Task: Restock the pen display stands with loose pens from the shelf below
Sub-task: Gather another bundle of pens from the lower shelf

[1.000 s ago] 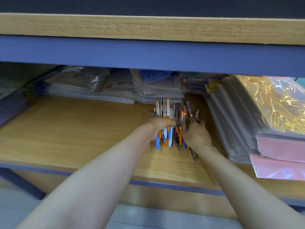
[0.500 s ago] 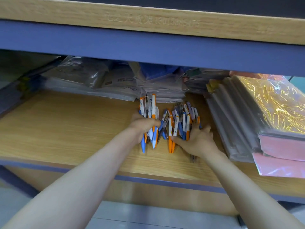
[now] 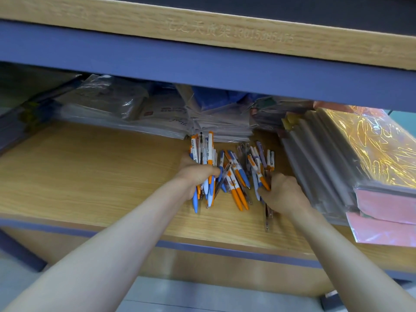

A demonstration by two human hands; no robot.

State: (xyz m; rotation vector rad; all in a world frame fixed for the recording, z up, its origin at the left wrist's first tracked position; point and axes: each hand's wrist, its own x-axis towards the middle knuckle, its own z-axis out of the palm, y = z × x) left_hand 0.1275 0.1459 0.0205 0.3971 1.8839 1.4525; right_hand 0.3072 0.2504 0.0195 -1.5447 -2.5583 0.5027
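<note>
On the lower wooden shelf [image 3: 90,172] lies a heap of loose orange, blue and white pens [image 3: 238,176]. My left hand [image 3: 195,171] grips a bundle of pens [image 3: 206,152] that stands nearly upright, tips down. My right hand [image 3: 282,192] is curled over the right side of the heap, its fingers on a few pens there. One dark pen [image 3: 267,216] lies under my right wrist. No display stand is in view.
Plastic-wrapped packs of stationery [image 3: 157,113] line the back of the shelf. A slanted stack of grey folders and pink and gold-foil paper [image 3: 351,167] fills the right side. The upper shelf's blue rail [image 3: 202,70] overhangs the opening.
The hands have drawn apart: my left hand has pulled its bundle of pens to the left, away from the heap, while my right hand stays on the remaining pens, which have spread out.
</note>
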